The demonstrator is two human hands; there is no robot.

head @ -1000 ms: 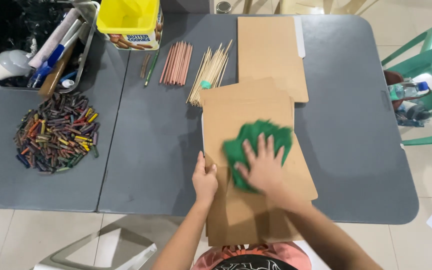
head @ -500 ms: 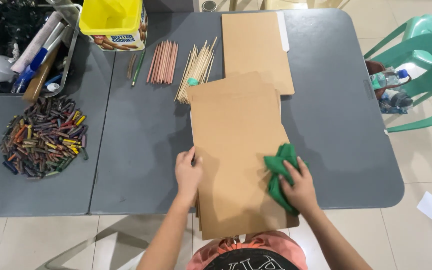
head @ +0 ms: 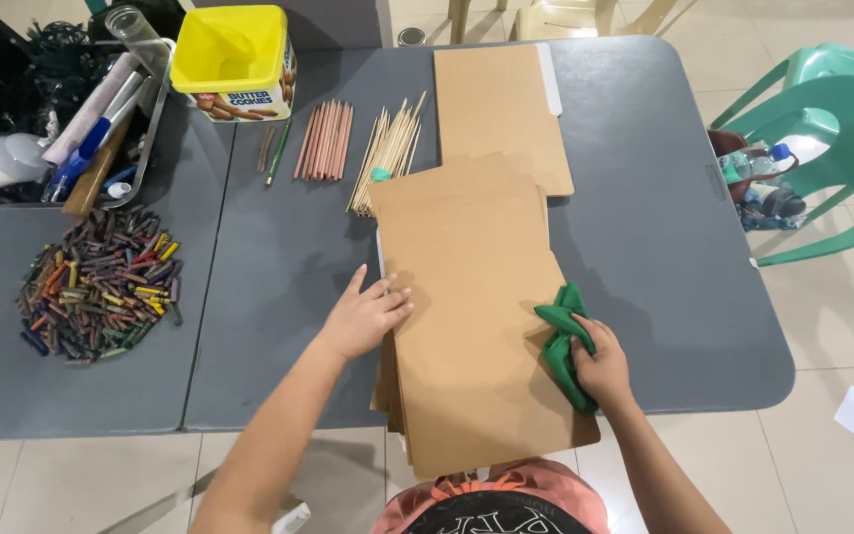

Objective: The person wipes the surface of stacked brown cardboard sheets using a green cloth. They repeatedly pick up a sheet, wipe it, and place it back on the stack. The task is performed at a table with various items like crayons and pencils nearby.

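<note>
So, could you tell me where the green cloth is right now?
In the head view, the green cloth is bunched in the right hand at the right edge of the brown folder stack.

bare table (head: 279, 267) left of folder stack (head: 467, 297), skewers (head: 387, 148) and pencils (head: 326, 138) beyond

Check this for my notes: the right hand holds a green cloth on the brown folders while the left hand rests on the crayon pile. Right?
Not quite. The head view shows the left hand resting on the brown folders' left edge, apart from the crayon pile. The right hand does hold the green cloth.
</note>
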